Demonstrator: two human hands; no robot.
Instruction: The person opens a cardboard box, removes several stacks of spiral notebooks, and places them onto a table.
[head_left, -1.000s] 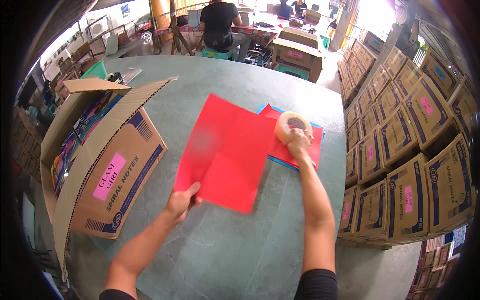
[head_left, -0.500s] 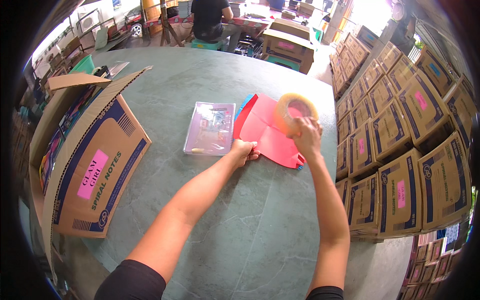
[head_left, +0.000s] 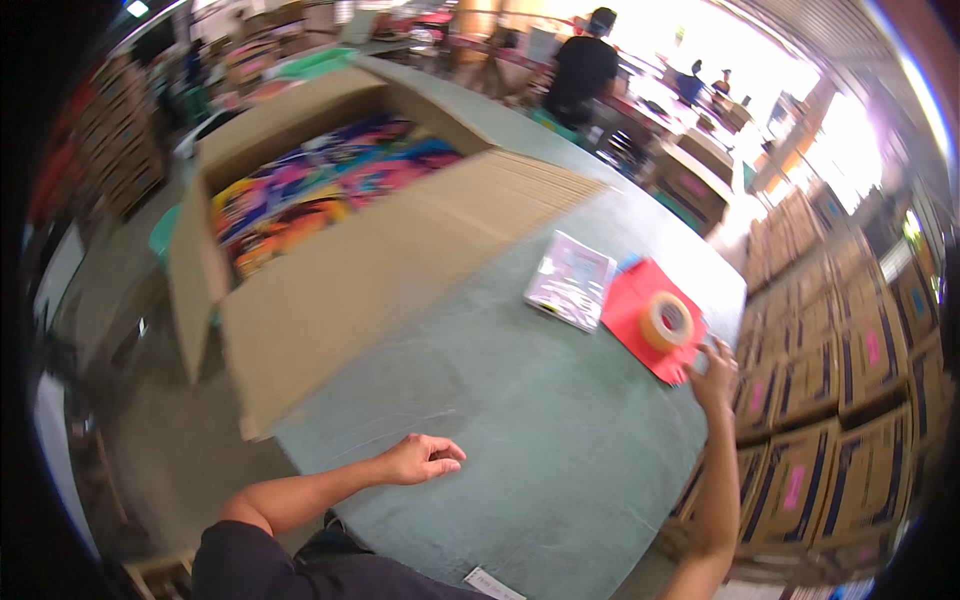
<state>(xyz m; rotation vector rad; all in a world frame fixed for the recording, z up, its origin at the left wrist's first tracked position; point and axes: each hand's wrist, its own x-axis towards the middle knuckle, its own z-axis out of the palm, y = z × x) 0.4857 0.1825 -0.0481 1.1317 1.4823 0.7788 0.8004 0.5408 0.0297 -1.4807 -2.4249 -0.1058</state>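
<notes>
Red sheets lie flat at the grey-green table's far right edge, long axis running toward me, tape roll on top. My right hand touches their near corner, grasping nothing; my left hand rests loosely curled, empty. Stacked cartons line the warehouse.

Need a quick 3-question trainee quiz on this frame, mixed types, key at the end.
1. True or false: the tape roll lies on the red sheet.
2. Which hand is at the red sheet's edge? A) left hand B) right hand
3. Fill in: the clear plastic packet lies flat on the ____ table, between the open cardboard box and the red sheet.

Key: 1 true. 2 B; the left hand rests empty on the table's near side. 3 green.
</notes>
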